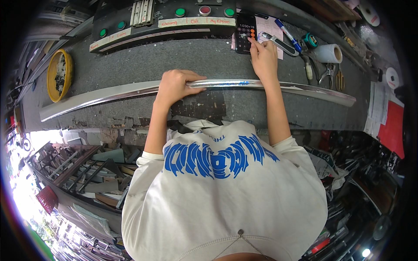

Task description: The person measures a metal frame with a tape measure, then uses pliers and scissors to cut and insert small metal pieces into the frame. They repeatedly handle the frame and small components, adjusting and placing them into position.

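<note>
Grey felt-topped workbench (130, 65) carries a long silver aluminium profile strip (109, 93) across it. Left hand (174, 86) curled tight on the strip's middle. Right hand (263, 56) reaches over the strip, forefinger out, pressing the black calculator (244, 27). Nearby: yellow bowl (54, 74), tape roll (328, 53), blue marker (287, 29), pliers (326, 73).
</note>
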{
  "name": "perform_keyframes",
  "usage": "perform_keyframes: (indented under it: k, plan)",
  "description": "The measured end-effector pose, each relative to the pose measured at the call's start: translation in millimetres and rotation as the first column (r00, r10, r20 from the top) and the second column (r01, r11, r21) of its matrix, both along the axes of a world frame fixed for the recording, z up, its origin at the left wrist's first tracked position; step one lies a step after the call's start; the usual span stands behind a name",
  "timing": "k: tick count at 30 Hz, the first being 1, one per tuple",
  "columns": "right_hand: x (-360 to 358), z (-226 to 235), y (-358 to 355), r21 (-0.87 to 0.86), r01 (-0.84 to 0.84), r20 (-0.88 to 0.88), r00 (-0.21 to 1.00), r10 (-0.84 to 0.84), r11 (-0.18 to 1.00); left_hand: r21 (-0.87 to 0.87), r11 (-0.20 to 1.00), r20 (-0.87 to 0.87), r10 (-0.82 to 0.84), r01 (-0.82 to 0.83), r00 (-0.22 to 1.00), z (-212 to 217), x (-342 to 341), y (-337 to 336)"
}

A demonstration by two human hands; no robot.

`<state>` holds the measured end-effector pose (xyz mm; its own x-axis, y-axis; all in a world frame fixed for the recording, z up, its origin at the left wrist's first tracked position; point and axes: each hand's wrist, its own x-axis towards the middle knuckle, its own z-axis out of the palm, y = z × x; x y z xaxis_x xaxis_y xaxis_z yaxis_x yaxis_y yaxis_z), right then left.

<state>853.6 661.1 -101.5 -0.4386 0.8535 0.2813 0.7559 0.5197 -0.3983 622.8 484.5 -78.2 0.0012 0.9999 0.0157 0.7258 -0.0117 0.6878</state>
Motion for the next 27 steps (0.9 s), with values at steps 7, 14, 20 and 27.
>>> perform_keyframes:
  k: [7,14,20,27]
  plan:
    - [8.1,4.6,-12.4,-0.058,-0.062,-0.022,0.998,0.060,0.996,0.037,0.999,-0.017,-0.031,0.032,0.999,-1.7,-1.1,-0.3]
    - [14.2,-2.2,-1.5,-0.022,0.054,-0.033,0.998,-0.055,0.998,0.020,0.999,-0.033,-0.033,0.033,0.999,-2.4,-1.5,-0.7]
    - [9.7,-4.0,-3.9,-0.019,-0.003,-0.054,0.999,0.002,1.000,0.042,0.999,-0.038,-0.031,0.033,0.999,-2.9,-1.5,-0.7]
    - [7.4,5.7,-11.6,-0.015,-0.070,-0.062,0.996,0.069,0.997,0.022,0.999,-0.016,-0.024,0.024,1.000,-2.4,-1.3,-1.1]
